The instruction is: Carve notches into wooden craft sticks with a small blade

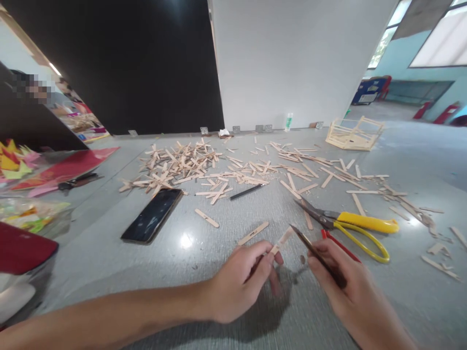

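Between thumb and fingers, my left hand [246, 279] pinches a short wooden stick [282, 241], its free end pointing up and right. My right hand [346, 279] grips a dark, slim pointed tool [321, 260] whose tip is close to the stick's free end; whether they touch is unclear. Just beyond my left hand lies a wooden stick with a slot [253, 233], and farther off another one [206, 218]. Yellow-handled shears [361, 221] lie beyond my right hand, with a red-handled tool [341, 245] partly under them.
A phone [152, 216] lies left of centre. Piled wooden sticks [182, 163] spread across the grey table [109, 272]. A black pen-like tool [247, 191], a glue stick [288, 122] and a stick frame [353, 134] stand or lie farther back. Upright panels [288, 63] border the table.
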`<state>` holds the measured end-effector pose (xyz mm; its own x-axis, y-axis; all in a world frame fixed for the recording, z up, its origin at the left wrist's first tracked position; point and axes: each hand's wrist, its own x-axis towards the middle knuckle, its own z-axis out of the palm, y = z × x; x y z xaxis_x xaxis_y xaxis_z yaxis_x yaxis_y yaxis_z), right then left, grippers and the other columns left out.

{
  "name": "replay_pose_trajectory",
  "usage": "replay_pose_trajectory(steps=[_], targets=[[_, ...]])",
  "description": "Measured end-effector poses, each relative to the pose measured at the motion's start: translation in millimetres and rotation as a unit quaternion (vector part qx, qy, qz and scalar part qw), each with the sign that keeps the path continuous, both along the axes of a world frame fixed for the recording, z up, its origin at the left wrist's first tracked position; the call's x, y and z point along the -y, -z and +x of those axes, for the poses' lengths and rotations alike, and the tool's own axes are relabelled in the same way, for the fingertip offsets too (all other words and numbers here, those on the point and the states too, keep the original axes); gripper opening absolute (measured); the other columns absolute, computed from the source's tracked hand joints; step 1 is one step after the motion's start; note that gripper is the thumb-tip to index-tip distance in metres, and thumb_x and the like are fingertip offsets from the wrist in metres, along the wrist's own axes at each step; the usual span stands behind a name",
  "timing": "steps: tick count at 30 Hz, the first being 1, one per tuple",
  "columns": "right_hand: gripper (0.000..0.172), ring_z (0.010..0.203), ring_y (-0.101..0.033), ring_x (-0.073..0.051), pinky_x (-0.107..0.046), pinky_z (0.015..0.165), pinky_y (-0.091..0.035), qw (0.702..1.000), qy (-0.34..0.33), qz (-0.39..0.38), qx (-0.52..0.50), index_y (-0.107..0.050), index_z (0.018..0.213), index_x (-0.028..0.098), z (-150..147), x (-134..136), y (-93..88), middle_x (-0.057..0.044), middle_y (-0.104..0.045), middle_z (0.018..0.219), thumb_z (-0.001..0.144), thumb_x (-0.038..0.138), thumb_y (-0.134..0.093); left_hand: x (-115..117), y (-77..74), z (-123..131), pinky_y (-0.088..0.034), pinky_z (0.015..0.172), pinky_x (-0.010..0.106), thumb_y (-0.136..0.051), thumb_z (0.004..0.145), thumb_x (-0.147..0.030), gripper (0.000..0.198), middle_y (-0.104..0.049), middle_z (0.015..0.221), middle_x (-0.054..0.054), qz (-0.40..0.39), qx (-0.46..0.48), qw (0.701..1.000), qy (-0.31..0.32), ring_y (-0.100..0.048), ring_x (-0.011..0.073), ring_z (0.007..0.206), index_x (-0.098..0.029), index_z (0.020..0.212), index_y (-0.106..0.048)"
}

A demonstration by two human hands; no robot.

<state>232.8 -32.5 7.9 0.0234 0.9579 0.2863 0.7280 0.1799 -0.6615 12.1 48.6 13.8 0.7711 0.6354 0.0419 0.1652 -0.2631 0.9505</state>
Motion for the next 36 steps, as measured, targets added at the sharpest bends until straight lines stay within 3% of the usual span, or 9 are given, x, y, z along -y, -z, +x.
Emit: replay_pose_trajectory(steps=[3, 7, 11, 13, 15, 19, 27, 33, 36], targets=[[0.012, 0.062, -0.070, -0.013, -0.019, 0.052, -0.052, 0.998, -0.034, 0.024, 0.041, -0.060, 0.105, 0.028, 3, 4, -1.8, 0.005, -0.070, 0.073, 0.108, 0.035, -0.051, 0, 0.5, 0, -0.038, 0.054, 0.021, -0.032, 0.113, -0.043, 0.039, -0.072, 0.067, 0.002, -0.005, 0.000, 1.000, -0.030, -0.047, 0.0107, 0.049, -0.017, 0.103, -0.059], [0.017, 0.080, -0.078, -0.013, -0.015, 0.065, -0.058, 0.990, -0.077, 0.101, 0.069, -0.062, 0.122, 0.030, 3, 7, -5.1, 0.001, -0.079, 0.096, 0.107, 0.027, -0.054, 1, 3.2, 0, -0.040, 0.055, 0.021, -0.034, 0.113, -0.042, 0.040, -0.065, 0.060, -0.001, -0.011, -0.004, 0.999, -0.045, -0.051, 0.0105, 0.051, -0.015, 0.101, -0.062], [0.016, 0.064, -0.074, -0.009, -0.014, 0.064, -0.059, 0.987, -0.047, 0.143, 0.048, -0.066, 0.119, 0.028, -1, 7, -5.7, 0.001, -0.080, 0.092, 0.103, 0.026, -0.061, 1, 4.5, 1, -0.037, 0.048, 0.018, -0.036, 0.111, -0.041, 0.044, -0.061, 0.056, -0.001, -0.029, -0.015, 0.999, 0.006, -0.048, 0.0092, 0.046, -0.013, 0.102, -0.069], [0.020, 0.068, -0.076, -0.010, -0.014, 0.068, -0.060, 0.984, -0.046, 0.163, 0.063, -0.068, 0.121, 0.026, -5, 5, -3.3, -0.001, -0.082, 0.096, 0.103, 0.023, -0.063, 1, 2.9, 2, -0.037, 0.049, 0.017, -0.037, 0.111, -0.037, 0.042, -0.063, 0.057, -0.001, -0.028, -0.019, 0.999, 0.029, -0.048, 0.0085, 0.046, -0.013, 0.101, -0.070], [0.021, 0.078, -0.080, -0.013, -0.016, 0.069, -0.060, 0.979, -0.057, 0.181, 0.079, -0.068, 0.122, 0.023, -9, 4, 0.0, -0.004, -0.083, 0.099, 0.103, 0.020, -0.061, 1, 0.2, 2, -0.037, 0.050, 0.016, -0.038, 0.110, -0.032, 0.041, -0.062, 0.057, -0.001, -0.021, -0.021, 0.999, 0.041, -0.047, 0.0075, 0.046, -0.014, 0.090, -0.069], [0.018, 0.072, -0.080, -0.013, -0.017, 0.064, -0.059, 0.972, -0.070, 0.202, 0.094, -0.067, 0.121, 0.021, -15, 3, 2.7, -0.005, -0.083, 0.091, 0.107, 0.020, -0.056, 0, -4.1, 3, -0.036, 0.051, 0.016, -0.038, 0.108, -0.027, 0.043, -0.061, 0.056, 0.000, -0.011, -0.023, 0.998, 0.055, -0.047, 0.0069, 0.047, -0.016, 0.072, -0.059], [0.020, 0.070, -0.080, -0.012, -0.019, 0.060, -0.058, 0.967, -0.078, 0.205, 0.129, -0.065, 0.116, 0.026, -13, 1, -3.0, 0.001, -0.083, 0.088, 0.112, 0.031, -0.046, 0, -4.1, 1, -0.036, 0.050, 0.017, -0.037, 0.111, -0.035, 0.046, -0.067, 0.060, 0.004, -0.015, -0.024, 0.997, 0.077, -0.048, 0.0084, 0.048, -0.012, 0.084, -0.067], [0.020, 0.074, -0.081, -0.016, -0.021, 0.057, -0.057, 0.970, -0.093, 0.173, 0.146, -0.059, 0.118, 0.026, -12, 1, 1.0, -0.002, -0.082, 0.093, 0.110, 0.024, -0.041, -2, -5.0, 2, -0.034, 0.047, 0.018, -0.040, 0.108, -0.032, 0.037, -0.068, 0.063, 0.003, -0.029, -0.024, 0.995, 0.093, -0.047, 0.0094, 0.049, -0.012, 0.094, -0.068], [0.018, 0.063, -0.078, -0.016, -0.022, 0.055, -0.055, 0.971, -0.087, 0.162, 0.155, -0.056, 0.115, 0.024, -15, 1, 1.3, 0.000, -0.079, 0.083, 0.106, 0.016, -0.043, -2, -3.7, 1, -0.035, 0.047, 0.018, -0.045, 0.104, -0.026, 0.026, -0.069, 0.065, 0.002, -0.043, -0.027, 0.992, 0.113, -0.047, 0.0098, 0.049, -0.013, 0.099, -0.067]])
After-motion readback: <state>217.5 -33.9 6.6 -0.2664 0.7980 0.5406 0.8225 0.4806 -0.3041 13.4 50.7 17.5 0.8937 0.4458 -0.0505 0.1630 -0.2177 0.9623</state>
